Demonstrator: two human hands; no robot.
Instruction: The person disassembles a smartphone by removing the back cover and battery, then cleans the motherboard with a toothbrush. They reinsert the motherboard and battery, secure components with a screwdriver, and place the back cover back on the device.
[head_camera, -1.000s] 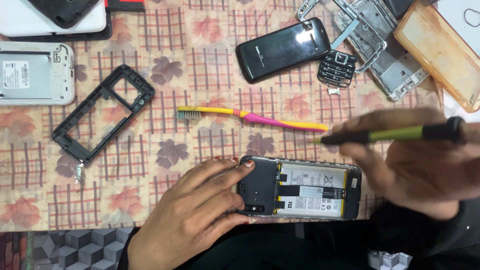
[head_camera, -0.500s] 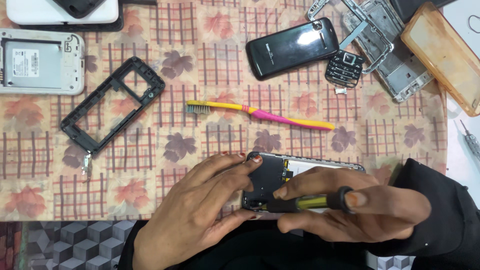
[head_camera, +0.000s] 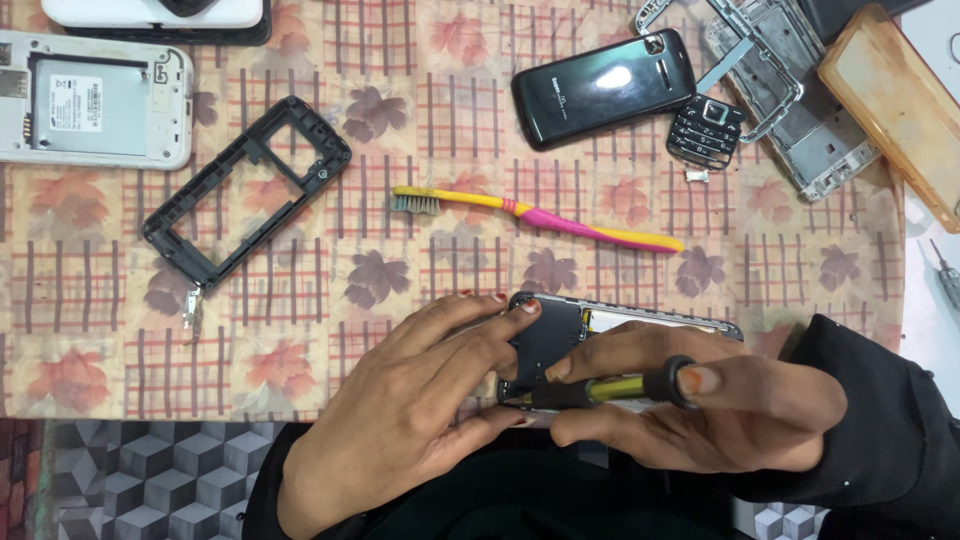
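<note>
Both hands work at the table's near edge: my left hand (head_camera: 420, 400) lies flat, fingers spread, pinning the opened phone (head_camera: 560, 340), while my right hand (head_camera: 700, 410) is curled tight around the yellow-green screwdriver (head_camera: 600, 388), its tip down on the phone's lower edge. Half a second ago the grip was the same; a second ago I held the screwdriver up, clear of the phone. Beyond lies the toothbrush (head_camera: 540, 215), unmoved.

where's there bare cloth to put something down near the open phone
Bare cloth lies left of the left hand, below the black frame, and between the toothbrush and the opened phone. The top right is crowded around the black phone, keypad and metal chassis.
</note>
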